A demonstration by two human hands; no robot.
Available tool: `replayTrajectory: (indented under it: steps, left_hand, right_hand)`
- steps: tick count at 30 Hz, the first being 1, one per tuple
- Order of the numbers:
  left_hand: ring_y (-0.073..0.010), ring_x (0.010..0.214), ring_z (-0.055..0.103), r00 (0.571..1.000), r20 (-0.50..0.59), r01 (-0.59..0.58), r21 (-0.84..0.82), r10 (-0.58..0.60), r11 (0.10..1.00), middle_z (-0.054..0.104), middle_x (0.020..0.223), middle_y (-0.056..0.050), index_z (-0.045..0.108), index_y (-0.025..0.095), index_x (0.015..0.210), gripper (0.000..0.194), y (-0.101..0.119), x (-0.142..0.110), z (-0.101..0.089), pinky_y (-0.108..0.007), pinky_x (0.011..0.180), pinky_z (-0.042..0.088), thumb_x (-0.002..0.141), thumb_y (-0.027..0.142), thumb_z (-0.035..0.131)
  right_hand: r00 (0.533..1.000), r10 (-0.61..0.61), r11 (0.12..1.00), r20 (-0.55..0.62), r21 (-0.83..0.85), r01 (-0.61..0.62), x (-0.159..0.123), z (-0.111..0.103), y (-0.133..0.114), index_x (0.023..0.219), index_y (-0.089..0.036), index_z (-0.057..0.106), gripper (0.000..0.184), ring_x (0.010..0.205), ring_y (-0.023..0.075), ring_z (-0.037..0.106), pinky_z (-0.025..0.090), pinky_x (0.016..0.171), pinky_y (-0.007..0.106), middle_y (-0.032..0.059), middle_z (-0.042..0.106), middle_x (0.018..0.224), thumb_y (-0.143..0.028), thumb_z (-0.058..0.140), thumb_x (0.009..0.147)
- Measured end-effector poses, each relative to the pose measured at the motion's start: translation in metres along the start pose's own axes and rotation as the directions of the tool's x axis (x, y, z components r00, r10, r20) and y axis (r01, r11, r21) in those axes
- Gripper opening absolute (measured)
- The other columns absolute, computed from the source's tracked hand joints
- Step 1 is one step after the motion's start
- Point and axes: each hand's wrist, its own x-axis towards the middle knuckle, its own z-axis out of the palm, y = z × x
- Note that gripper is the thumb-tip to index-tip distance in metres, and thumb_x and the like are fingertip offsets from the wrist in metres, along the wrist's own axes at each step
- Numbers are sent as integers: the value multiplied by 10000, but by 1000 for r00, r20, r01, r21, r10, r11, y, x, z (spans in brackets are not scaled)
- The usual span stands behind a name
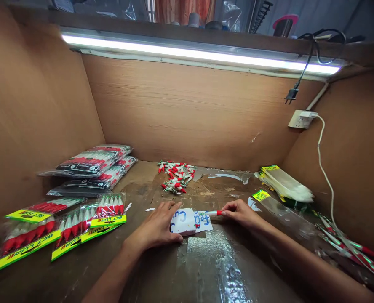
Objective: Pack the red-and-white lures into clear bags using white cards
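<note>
My left hand [157,227] lies on the worktop with its fingers curled around the left edge of a white block [183,221] marked with blue writing. My right hand [241,213] pinches the end of a small red-and-white lure [212,213] that rests across a white card [204,221] with blue writing, right of the block. A loose heap of red-and-white lures [176,177] lies beyond both hands, near the back wall.
Packed lure bags with yellow labels [60,229] fan out at the left, with stacked bags [92,168] behind them. Empty clear bags [284,185] and long lures [348,246] lie at the right. Wooden walls enclose the bench; a socket [301,119] and cable hang on the right wall.
</note>
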Motion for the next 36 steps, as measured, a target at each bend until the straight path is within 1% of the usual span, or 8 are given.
replayTrajectory:
  steps: [6,11,18,20,24,26,29,36]
  left_hand:
    - [-357,1312,432,1000,12,6,-19,-6,1000,493,1406,-90,420,299,1459,911,5,2,-1,-442,1070,366,669,641,715]
    - [-346,1248,479,1000,-1,-18,10,18,1000,537,1325,-106,433,270,1451,906,5,1,-1,-431,1025,402,678,657,705]
    - [-366,1289,447,1000,-25,-17,-16,16,1000,503,1382,-107,396,296,1468,996,3,-4,2,-439,1028,404,618,657,771]
    - [-373,1323,412,998,-52,-22,-22,21,1000,467,1429,-120,335,281,1503,1065,2,-3,4,-461,1062,375,617,693,757]
    - [-372,1352,381,997,-69,-26,-42,23,999,432,1473,-130,303,267,1522,1045,0,-3,4,-487,1089,347,671,739,685]
    - [-373,1360,377,998,-67,-20,-58,16,998,424,1484,-124,310,278,1520,1035,-1,-3,4,-490,1097,340,673,750,674]
    - [-378,1388,346,998,-64,-5,-57,1,998,392,1517,-119,290,292,1528,1039,-4,-5,3,-506,1116,319,676,746,675]
    - [-376,1379,363,996,-85,-14,-33,11,999,395,1512,-131,290,292,1525,1045,0,-7,3,-519,1102,346,666,725,700]
  right_hand:
    - [976,-216,945,19,-247,214,19,42,-28,905,-231,785,212,751,183,642,428,682,274,29,751,857,-376,636,868]
    - [896,-422,844,138,-302,444,34,72,-36,909,-237,776,200,765,178,626,421,700,268,41,717,808,-371,628,900]
    - [792,-429,791,434,-243,561,50,42,-53,1038,-248,751,236,824,183,646,442,732,257,44,733,914,-379,587,929]
    - [811,-403,824,425,-219,523,71,32,-69,1071,-231,739,264,829,181,657,453,736,251,43,744,958,-361,545,948]
    - [916,-383,793,122,-464,394,135,37,-103,1148,-194,711,315,863,201,640,432,762,272,85,735,1055,-314,498,950]
    - [915,-383,782,131,-481,396,168,48,-115,1186,-183,692,329,923,206,628,421,781,262,90,717,1124,-274,545,906]
    - [909,-350,779,224,-470,416,204,62,-124,973,-165,764,224,807,186,619,402,719,242,52,747,907,-220,632,800]
    - [923,-299,870,242,-328,367,232,74,-123,663,-153,712,97,632,134,496,334,621,242,6,642,609,-239,706,707]
